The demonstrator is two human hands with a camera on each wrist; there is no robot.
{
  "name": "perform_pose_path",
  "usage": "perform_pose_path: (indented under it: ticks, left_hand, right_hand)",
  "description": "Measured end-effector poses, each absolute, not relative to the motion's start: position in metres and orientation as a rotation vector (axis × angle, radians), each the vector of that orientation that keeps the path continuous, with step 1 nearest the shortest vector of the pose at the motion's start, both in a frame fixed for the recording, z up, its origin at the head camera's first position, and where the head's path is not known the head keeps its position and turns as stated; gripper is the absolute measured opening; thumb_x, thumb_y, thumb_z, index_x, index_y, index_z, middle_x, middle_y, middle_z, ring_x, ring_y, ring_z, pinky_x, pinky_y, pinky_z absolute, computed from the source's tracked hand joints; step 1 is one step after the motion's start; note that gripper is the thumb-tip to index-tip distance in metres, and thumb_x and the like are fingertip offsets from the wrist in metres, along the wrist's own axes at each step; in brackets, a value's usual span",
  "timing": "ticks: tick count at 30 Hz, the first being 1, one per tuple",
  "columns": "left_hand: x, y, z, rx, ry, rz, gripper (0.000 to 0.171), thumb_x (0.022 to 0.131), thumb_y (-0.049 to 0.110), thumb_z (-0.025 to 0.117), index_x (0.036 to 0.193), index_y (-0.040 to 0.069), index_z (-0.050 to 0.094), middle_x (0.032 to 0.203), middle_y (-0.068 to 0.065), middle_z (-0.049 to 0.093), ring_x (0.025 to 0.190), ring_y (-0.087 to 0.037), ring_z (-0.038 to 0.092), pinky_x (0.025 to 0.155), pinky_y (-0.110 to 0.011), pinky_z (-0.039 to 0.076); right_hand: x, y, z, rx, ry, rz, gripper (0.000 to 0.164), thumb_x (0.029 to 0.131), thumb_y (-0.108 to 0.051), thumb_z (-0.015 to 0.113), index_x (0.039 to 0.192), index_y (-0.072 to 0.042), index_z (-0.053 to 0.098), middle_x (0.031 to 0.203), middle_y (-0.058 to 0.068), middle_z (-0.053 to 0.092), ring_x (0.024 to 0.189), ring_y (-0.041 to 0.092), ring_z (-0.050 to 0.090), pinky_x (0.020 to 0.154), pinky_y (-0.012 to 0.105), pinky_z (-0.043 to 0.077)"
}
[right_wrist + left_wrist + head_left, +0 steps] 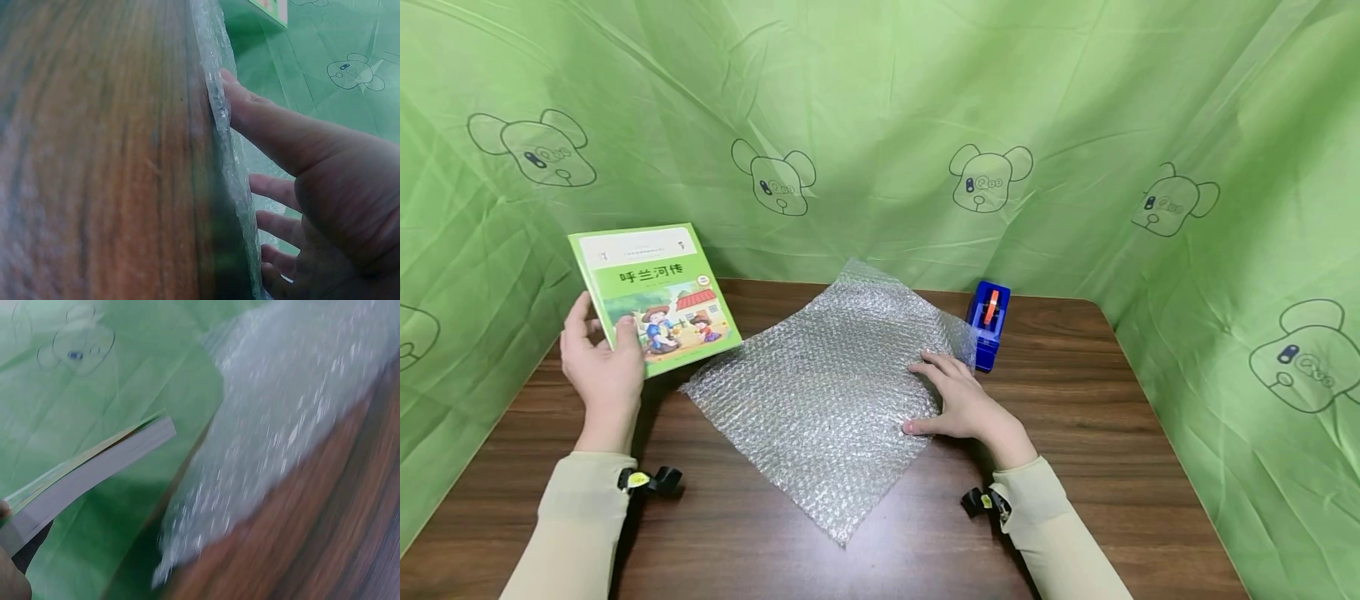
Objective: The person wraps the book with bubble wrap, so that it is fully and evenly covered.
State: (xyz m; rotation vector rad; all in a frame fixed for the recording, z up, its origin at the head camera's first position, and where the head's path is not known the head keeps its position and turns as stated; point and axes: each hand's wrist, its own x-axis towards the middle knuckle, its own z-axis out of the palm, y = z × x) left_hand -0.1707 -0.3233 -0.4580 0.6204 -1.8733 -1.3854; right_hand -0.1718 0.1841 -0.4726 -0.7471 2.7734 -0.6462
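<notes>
My left hand grips a green picture-cover book by its lower left edge, thumb across the front cover. The book is held tilted above the table's left side; its page edges show in the left wrist view. A sheet of clear bubble wrap lies in the middle, one corner pointing toward me. On its right side rests my right hand, fingers spread and touching the sheet. In the right wrist view the thumb and fingertips of the right hand meet the bubble wrap.
A blue plastic item with an orange strip stands just beyond the right hand, partly behind the wrap's right corner; its kind is unclear. The dark wooden table is enclosed by green curtains at the back and sides.
</notes>
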Motion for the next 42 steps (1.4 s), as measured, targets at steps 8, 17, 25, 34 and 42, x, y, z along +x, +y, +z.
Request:
perform_pose_path:
  ticks: [8, 17, 25, 34, 42]
  left_hand:
    - [-0.167, -0.282, -0.447, 0.45, -1.83, -1.599, 0.063, 0.101, -0.002, 0.068, 0.16, 0.019, 0.057, 0.116, 0.0, 0.053, 0.074, 0.0, 0.071, 0.069, -0.017, 0.062]
    - [-0.154, -0.242, -0.433, 0.286, -1.845, -1.751, 0.064, 0.101, -0.006, 0.068, 0.159, 0.017, 0.058, 0.114, -0.006, 0.053, 0.067, -0.005, 0.073, 0.059, -0.023, 0.063]
    - [-0.157, -0.205, -0.449, 0.197, -1.893, -1.845, 0.064, 0.102, -0.005, 0.067, 0.162, 0.015, 0.055, 0.115, -0.011, 0.052, 0.066, -0.005, 0.073, 0.06, -0.026, 0.064]
    - [-0.149, -0.169, -0.456, 0.154, -1.991, -1.973, 0.063, 0.105, -0.002, 0.066, 0.164, 0.015, 0.051, 0.117, -0.016, 0.053, 0.067, -0.009, 0.073, 0.062, -0.032, 0.067]
    - [-0.14, -0.144, -0.468, 0.113, -2.06, -2.049, 0.061, 0.107, -0.002, 0.064, 0.165, 0.011, 0.049, 0.115, -0.02, 0.051, 0.063, -0.011, 0.072, 0.059, -0.031, 0.066]
  right_hand:
    - [-0.172, 0.184, -0.472, -0.727, 2.761, -0.642, 0.103, 0.081, -0.061, 0.093, 0.165, -0.018, 0.049, 0.177, 0.017, 0.03, 0.163, 0.048, 0.021, 0.129, 0.072, 0.019]
    - [-0.172, 0.177, -0.474, -0.734, 2.753, -0.654, 0.103, 0.082, -0.062, 0.092, 0.165, -0.019, 0.049, 0.178, 0.016, 0.029, 0.163, 0.047, 0.02, 0.13, 0.07, 0.018]
    - [-0.173, 0.18, -0.472, -0.726, 2.757, -0.646, 0.102, 0.082, -0.062, 0.092, 0.164, -0.017, 0.05, 0.177, 0.018, 0.03, 0.163, 0.049, 0.021, 0.129, 0.072, 0.02]
    - [-0.173, 0.178, -0.472, -0.709, 2.754, -0.644, 0.104, 0.081, -0.061, 0.093, 0.166, -0.019, 0.049, 0.178, 0.015, 0.028, 0.164, 0.046, 0.019, 0.131, 0.069, 0.017]
    - [-0.172, 0.182, -0.471, -0.697, 2.757, -0.638, 0.104, 0.08, -0.062, 0.093, 0.165, -0.019, 0.049, 0.177, 0.017, 0.031, 0.163, 0.048, 0.021, 0.129, 0.072, 0.02]
